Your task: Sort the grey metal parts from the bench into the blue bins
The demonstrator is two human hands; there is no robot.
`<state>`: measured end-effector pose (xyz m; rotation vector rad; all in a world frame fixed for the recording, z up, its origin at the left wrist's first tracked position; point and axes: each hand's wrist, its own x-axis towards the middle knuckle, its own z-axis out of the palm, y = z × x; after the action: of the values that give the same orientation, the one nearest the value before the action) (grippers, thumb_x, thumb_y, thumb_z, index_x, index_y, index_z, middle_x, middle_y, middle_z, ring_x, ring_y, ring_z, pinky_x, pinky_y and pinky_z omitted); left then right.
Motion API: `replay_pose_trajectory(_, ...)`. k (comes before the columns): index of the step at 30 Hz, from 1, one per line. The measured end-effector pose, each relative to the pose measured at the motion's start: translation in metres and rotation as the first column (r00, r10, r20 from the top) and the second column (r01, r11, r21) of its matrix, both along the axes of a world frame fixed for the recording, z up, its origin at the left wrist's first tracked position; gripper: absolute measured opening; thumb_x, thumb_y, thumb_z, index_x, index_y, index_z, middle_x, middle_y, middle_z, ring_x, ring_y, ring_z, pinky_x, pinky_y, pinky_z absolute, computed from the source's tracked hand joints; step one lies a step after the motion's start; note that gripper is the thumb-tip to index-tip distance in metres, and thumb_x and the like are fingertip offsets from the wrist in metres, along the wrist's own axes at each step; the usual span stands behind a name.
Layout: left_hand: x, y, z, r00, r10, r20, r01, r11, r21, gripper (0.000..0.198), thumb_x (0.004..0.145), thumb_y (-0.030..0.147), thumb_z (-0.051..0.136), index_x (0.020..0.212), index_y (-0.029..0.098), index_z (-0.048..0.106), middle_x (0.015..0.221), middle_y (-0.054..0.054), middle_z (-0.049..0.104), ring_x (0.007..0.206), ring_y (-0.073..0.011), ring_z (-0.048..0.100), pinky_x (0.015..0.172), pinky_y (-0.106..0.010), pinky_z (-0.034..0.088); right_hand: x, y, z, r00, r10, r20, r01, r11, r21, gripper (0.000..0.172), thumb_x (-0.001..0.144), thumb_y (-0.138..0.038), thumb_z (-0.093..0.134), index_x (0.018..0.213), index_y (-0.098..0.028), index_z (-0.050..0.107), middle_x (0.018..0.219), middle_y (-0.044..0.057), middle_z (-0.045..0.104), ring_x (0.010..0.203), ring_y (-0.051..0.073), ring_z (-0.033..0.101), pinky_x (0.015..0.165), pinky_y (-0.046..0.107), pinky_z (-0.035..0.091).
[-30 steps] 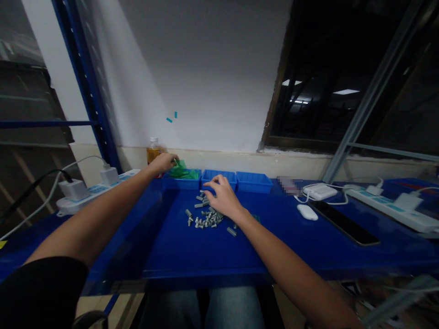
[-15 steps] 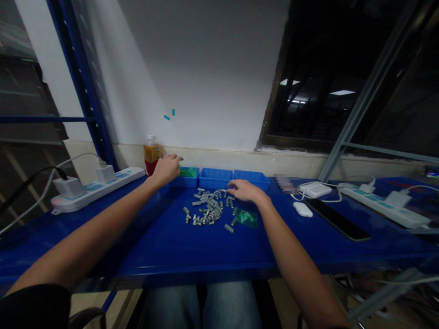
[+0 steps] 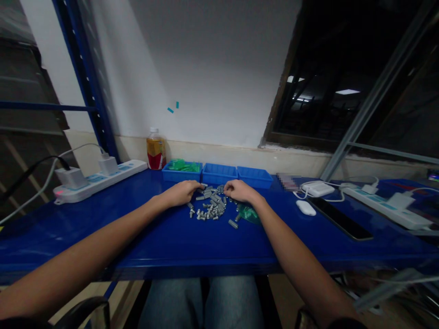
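Note:
A loose pile of small silvery metal cylinders and screw-like pieces [image 3: 213, 208] lies on the blue table between my hands. My left hand [image 3: 183, 193] is at the pile's left far edge, its fingers drawn together at the metal pieces; what they pinch is too small to make out. Across from it, my right hand [image 3: 241, 190] is at the far right side of the pile with fingers curled and pressed together. Any piece in that grip is hidden. Partly behind my right wrist lies a green plastic bag [image 3: 249, 213], with one cylinder [image 3: 233, 224] nearby.
Three blue bins stand along the back: a left bin [image 3: 168, 177] with green bags, a middle bin [image 3: 220, 177] and a right bin [image 3: 255, 179]. A drink bottle [image 3: 156, 150] and power strip [image 3: 99, 182] are left; a phone [image 3: 339, 218] and white case [image 3: 306, 208] right.
My left hand has come down from the left bin to the pile's far left edge. My right hand has shifted slightly left, its fingers more curled. The view has tilted a little.

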<state>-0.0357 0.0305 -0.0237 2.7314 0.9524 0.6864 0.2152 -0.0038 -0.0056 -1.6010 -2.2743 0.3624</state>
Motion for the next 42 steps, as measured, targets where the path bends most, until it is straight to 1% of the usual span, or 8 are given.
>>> replay_pose_trajectory(5,-0.003,-0.001,0.004,1.0,0.005,0.015,-0.004,0.999,-0.051,0.023,0.077,0.026,0.053,0.096,0.022,0.065,0.085,-0.005,0.065,0.078,-0.0187,0.06,0.073,-0.027,0.044,-0.004,0.002,-0.004,0.999,0.029,-0.031,-0.029,0.999,0.013,0.009,0.075,-0.014,0.057,0.079,-0.016,0.065,0.069,0.0,0.063,0.061,0.011,0.054,0.054,0.019,0.036)
replay_pose_trajectory(9,-0.002,-0.008,0.014,0.995,0.02,0.101,-0.009,0.994,-0.106,0.02,0.074,0.028,0.057,0.092,0.02,0.061,0.071,-0.002,0.061,0.064,-0.0167,0.056,0.062,-0.026,0.041,-0.012,-0.001,-0.004,0.997,0.043,-0.056,-0.033,0.986,0.163,0.009,0.078,-0.018,0.056,0.083,-0.015,0.063,0.073,0.002,0.063,0.065,0.011,0.054,0.06,0.021,0.038)
replay_pose_trajectory(14,0.009,-0.026,0.027,0.972,-0.005,0.234,0.028,0.995,-0.094,0.015,0.079,0.03,0.051,0.087,0.018,0.055,0.075,-0.003,0.06,0.067,-0.017,0.056,0.065,-0.028,0.042,-0.032,-0.01,0.0,0.971,0.223,-0.092,-0.163,0.89,0.427,0.024,0.079,-0.024,0.061,0.101,-0.016,0.058,0.087,0.004,0.059,0.082,0.015,0.053,0.075,0.026,0.04)
replay_pose_trajectory(20,0.017,-0.036,0.026,0.946,-0.015,0.325,0.04,0.997,-0.069,0.015,0.083,0.027,0.047,0.093,0.017,0.051,0.082,-0.005,0.06,0.073,-0.017,0.056,0.067,-0.029,0.043,-0.044,-0.015,-0.002,0.952,0.295,-0.077,-0.227,0.855,0.467,0.009,0.086,-0.023,0.053,0.089,-0.016,0.058,0.082,0.003,0.056,0.082,0.015,0.051,0.076,0.027,0.038)
replay_pose_trajectory(23,0.016,-0.036,0.024,0.957,-0.05,0.284,0.06,0.998,-0.027,0.023,0.084,0.025,0.047,0.104,0.017,0.05,0.093,-0.008,0.062,0.081,-0.018,0.058,0.074,-0.031,0.044,-0.045,-0.017,-0.001,0.954,0.284,-0.095,-0.209,0.859,0.467,0.019,0.091,-0.026,0.046,0.081,-0.015,0.058,0.079,0.003,0.055,0.08,0.014,0.05,0.074,0.027,0.037)
replay_pose_trajectory(28,0.014,-0.037,0.026,0.979,-0.075,0.189,0.052,0.991,0.121,0.018,0.086,0.027,0.048,0.098,0.016,0.055,0.093,-0.008,0.062,0.083,-0.0188,0.058,0.076,-0.032,0.044,-0.048,-0.018,0.0,0.959,0.274,-0.073,-0.212,0.864,0.456,0.031,0.094,-0.026,0.037,0.07,-0.016,0.052,0.07,0.0,0.05,0.072,0.012,0.047,0.069,0.025,0.035)
replay_pose_trajectory(35,0.015,-0.037,0.025,0.985,0.059,0.159,-0.084,0.985,0.149,0.029,0.094,0.033,0.032,0.088,0.015,0.055,0.081,-0.006,0.06,0.076,-0.0173,0.056,0.07,-0.03,0.043,-0.047,-0.02,-0.001,0.931,0.308,-0.196,-0.167,0.836,0.522,0.02,0.084,-0.027,0.056,0.102,-0.018,0.054,0.081,0.001,0.054,0.077,0.014,0.051,0.072,0.026,0.039)
replay_pose_trajectory(42,0.014,-0.032,0.022,0.993,0.097,0.074,-0.103,0.991,0.086,0.04,0.095,0.036,0.027,0.086,0.015,0.059,0.08,-0.006,0.063,0.075,-0.0178,0.058,0.071,-0.03,0.044,-0.046,-0.021,0.002,0.959,0.249,-0.139,-0.129,0.812,0.569,0.011,0.084,-0.026,0.052,0.081,-0.018,0.059,0.079,0.002,0.054,0.078,0.015,0.053,0.072,0.026,0.04)
